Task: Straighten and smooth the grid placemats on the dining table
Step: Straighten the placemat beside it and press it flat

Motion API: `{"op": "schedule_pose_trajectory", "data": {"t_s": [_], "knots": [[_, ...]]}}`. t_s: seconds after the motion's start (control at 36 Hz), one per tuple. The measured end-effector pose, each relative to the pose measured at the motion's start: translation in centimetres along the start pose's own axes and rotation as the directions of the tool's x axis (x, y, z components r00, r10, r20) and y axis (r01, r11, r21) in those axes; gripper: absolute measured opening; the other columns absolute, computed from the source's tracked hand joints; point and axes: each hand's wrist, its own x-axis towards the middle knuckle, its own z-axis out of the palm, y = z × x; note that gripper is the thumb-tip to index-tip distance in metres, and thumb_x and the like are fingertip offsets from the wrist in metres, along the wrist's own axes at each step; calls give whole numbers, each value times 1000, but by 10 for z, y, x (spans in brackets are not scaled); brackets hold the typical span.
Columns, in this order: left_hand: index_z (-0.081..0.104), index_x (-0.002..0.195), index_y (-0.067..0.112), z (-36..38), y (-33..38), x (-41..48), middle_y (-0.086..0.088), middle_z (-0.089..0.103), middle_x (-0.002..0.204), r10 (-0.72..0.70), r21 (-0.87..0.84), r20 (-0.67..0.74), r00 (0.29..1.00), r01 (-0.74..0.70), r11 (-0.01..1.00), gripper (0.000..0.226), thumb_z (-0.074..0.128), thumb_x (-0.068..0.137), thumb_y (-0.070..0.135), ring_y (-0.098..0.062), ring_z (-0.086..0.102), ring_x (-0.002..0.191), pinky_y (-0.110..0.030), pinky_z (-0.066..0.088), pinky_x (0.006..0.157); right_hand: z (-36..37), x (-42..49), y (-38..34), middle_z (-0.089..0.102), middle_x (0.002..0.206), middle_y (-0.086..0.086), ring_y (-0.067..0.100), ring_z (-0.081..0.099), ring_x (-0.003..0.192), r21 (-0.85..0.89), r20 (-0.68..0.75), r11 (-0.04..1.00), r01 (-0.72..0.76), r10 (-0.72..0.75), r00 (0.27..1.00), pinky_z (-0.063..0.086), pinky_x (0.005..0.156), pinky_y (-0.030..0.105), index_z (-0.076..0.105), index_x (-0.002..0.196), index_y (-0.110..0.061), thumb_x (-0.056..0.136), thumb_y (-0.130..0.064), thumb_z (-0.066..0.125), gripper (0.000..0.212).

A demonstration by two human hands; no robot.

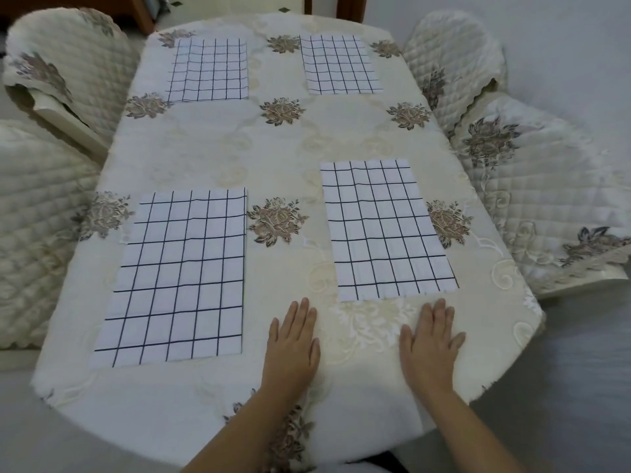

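Note:
Several white placemats with dark grid lines lie flat on the cream floral tablecloth (283,155). The near left placemat (177,278) and the near right placemat (386,230) are closest to me. A far left placemat (209,70) and a far right placemat (339,64) lie at the back. My left hand (292,343) rests palm down on the cloth, just right of the near left placemat. Flat on the cloth too, my right hand (431,343) sits just below the near right placemat's front edge. Neither hand holds anything.
Chairs with quilted cream covers ring the table: two at the left (68,63) (30,227) and two at the right (454,59) (543,196). The table's rounded front edge (170,425) is near me. Grey floor shows at the right.

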Motion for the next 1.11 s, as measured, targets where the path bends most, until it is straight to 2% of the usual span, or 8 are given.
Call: {"op": "schedule_pose_trajectory", "data": {"t_s": [0.08, 0.25, 0.33, 0.42, 0.53, 0.75, 1.0, 1.11], "knots": [[42, 131, 17, -3, -18, -19, -3, 51, 138, 130, 25, 0, 991, -130, 991, 50, 37, 83, 30, -16, 34, 131, -42, 31, 105, 15, -20, -31, 29, 149, 24, 35, 18, 139, -16, -16, 996, 85, -85, 996, 21, 104, 65, 40, 136, 2, 87, -37, 26, 65], [64, 117, 18, -16, -61, -44, -2, 56, 133, 250, 92, 2, 968, -249, 964, 45, 40, 79, 28, -22, 43, 128, -48, 44, 99, 41, -52, -102, 53, 130, 24, 33, 35, 125, -93, -87, 953, 288, -296, 951, 21, 103, 51, 48, 123, -2, 82, -26, 35, 49], [64, 111, 14, -27, -89, -54, -8, 57, 132, 245, 129, -91, 965, -233, 964, 43, 40, 77, 25, -26, 34, 130, -52, 33, 103, 41, -65, -145, 62, 102, 16, 30, 50, 98, -16, -88, 945, 325, -325, 942, 49, 80, 44, 59, 105, -4, 75, -21, 37, 40], [50, 121, 14, -43, -125, -58, -12, 53, 135, 166, 145, -123, 978, -148, 978, 47, 42, 78, 32, -28, 27, 136, -55, 35, 102, 36, -72, -183, 57, 88, 9, 28, 57, 79, 67, -72, 945, 319, -315, 946, 49, 59, 34, 63, 95, -7, 75, -22, 38, 34], [38, 133, 15, -55, -185, -63, -12, 38, 146, 42, 193, -110, 993, -20, 981, 65, 38, 82, 55, -23, -3, 146, -55, 16, 108, 34, -73, -227, 50, 116, 8, 23, 48, 107, 320, 127, 943, 92, -139, 982, 43, 85, 32, 48, 124, -7, 91, -24, 49, 37], [26, 144, 21, -72, -224, -54, 6, -13, 157, 198, 285, 5, 980, -191, 939, 85, 34, 74, 69, -16, -12, 145, -43, -7, 111, 35, -55, -279, 51, 113, 11, 30, 52, 111, 311, 369, 922, -231, 107, 923, 44, 77, 30, 48, 110, -4, 84, -34, 62, 43], [42, 133, 20, -75, -211, -31, 1, 54, 136, 205, 239, 55, 977, -212, 948, 79, 32, 71, 68, -18, 34, 135, -44, 33, 97, 31, -50, -297, 41, 129, 13, 29, 44, 118, 110, 428, 948, -300, 227, 875, 42, 86, 31, 53, 117, -7, 84, -32, 61, 41], [50, 123, 21, -70, -210, -28, 0, 58, 131, 197, 195, 52, 979, -204, 959, 73, 36, 69, 69, -19, 35, 130, -44, 37, 95, 32, -44, -298, 57, 92, 9, 22, 55, 76, 254, 479, 917, -308, 157, 864, 38, 59, 24, 51, 75, -10, 81, -23, 61, 17]]}}
